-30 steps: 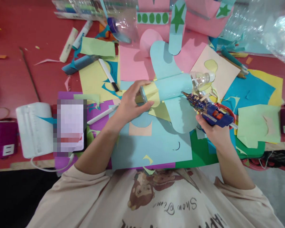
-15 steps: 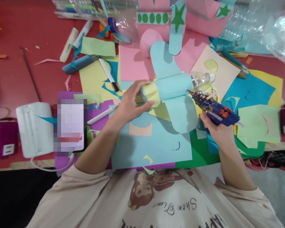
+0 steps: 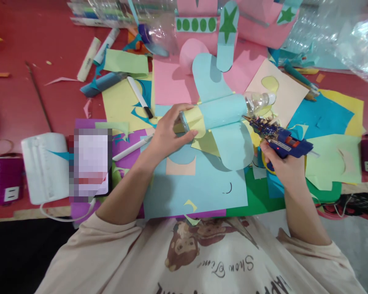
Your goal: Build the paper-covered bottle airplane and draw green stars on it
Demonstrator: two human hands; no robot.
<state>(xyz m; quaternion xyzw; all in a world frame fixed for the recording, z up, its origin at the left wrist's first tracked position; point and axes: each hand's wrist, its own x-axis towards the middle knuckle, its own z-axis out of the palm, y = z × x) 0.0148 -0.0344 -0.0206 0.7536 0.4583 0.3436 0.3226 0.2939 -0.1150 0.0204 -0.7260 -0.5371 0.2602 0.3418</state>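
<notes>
Clear plastic bottle (image 3: 255, 103) on its side over the bench (image 3: 15, 98), long axis slightly aslant, neck end to picture right; white cap (image 3: 272, 98) on. Midsection wrapped in a light-blue paper sleeve (image 3: 225, 111); yellow paper band (image 3: 196, 122) round the base end. Two round-ended light-blue wings, upper (image 3: 207, 73) and lower (image 3: 233, 149), spread from opposite sides of the sleeve. Dark blue glue gun (image 3: 288, 141) right of the lower wing, tilted; nozzle (image 3: 247, 118) strung with glue threads, tip at sleeve's lower edge near the neck. Contact there unclear.
</notes>
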